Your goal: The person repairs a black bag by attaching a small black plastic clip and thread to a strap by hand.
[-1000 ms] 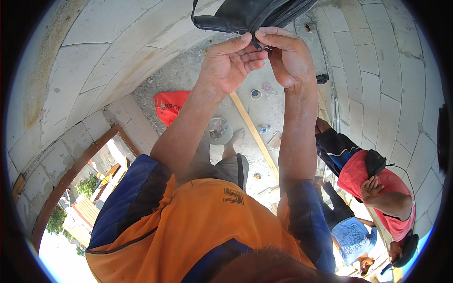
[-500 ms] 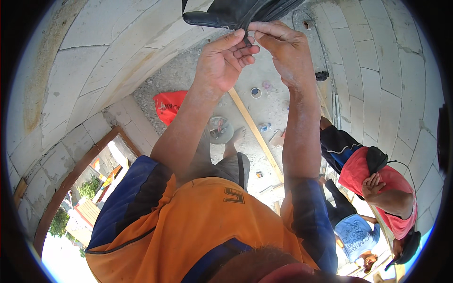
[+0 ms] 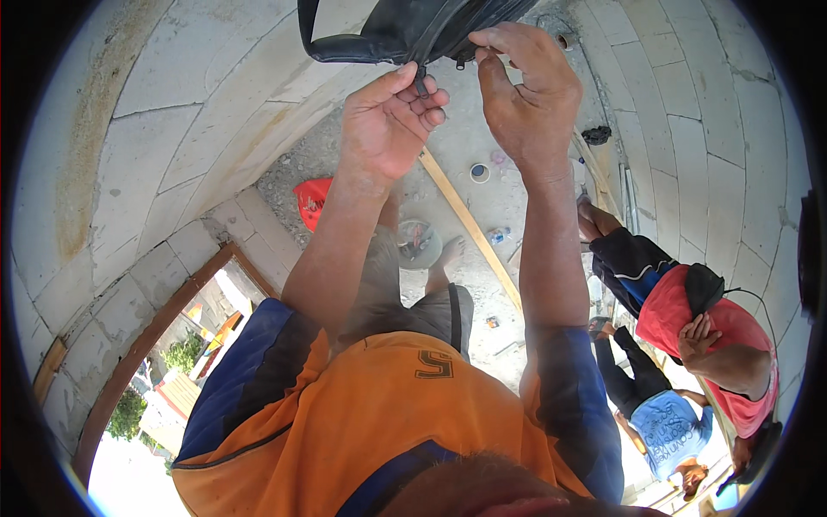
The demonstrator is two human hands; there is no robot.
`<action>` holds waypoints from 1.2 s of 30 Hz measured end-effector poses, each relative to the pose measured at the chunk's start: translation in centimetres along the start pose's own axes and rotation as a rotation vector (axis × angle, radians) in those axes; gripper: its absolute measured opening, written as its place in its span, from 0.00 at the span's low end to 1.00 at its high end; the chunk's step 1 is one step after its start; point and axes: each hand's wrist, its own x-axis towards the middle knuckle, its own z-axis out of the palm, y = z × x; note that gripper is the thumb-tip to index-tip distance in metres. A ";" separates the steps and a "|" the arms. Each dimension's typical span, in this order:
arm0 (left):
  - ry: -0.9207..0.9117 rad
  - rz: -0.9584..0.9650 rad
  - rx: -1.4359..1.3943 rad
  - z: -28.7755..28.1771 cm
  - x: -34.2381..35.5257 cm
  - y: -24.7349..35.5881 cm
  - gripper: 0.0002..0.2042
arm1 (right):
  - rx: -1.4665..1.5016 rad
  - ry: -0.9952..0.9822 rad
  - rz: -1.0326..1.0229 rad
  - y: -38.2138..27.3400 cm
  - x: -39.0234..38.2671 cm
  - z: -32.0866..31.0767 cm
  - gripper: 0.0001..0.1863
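Note:
A black bag (image 3: pixel 379 34) with a strap loop hangs at the top of the view, partly cut off by the frame. Its zipper pull (image 3: pixel 420 82) is pinched between the thumb and curled fingers of my left hand (image 3: pixel 388 129). A second small zipper pull (image 3: pixel 461 63) dangles from the bag's lower edge, between my hands. My right hand (image 3: pixel 534 103) has its thumb and forefinger brought together at the bag's edge, just right of that second pull. The bag's inside is hidden.
Below are a wooden plank (image 3: pixel 469 228), a bucket (image 3: pixel 419 244), a red bag (image 3: pixel 312 202) and a round cup (image 3: pixel 479 173). Block walls (image 3: pixel 689 155) rise on both sides. Two people are at the right, one in a red shirt (image 3: pixel 672 310), one in a blue shirt (image 3: pixel 668 431).
My hands have drawn apart at the bag. The left has shifted left with its zipper pull, the right slightly right, and the second pull now shows between them.

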 end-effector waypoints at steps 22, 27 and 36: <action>-0.113 -0.071 0.041 -0.1 -1.7 2.0 0.09 | 0.554 -0.575 0.704 -1.4 1.5 -1.0 0.06; -0.181 -0.141 0.010 0.2 -1.8 2.6 0.12 | 0.873 -0.560 0.813 -0.5 1.5 -0.8 0.06; -0.049 -0.145 0.036 1.2 -2.0 2.5 0.07 | 0.538 -0.474 0.643 0.1 0.7 -0.5 0.11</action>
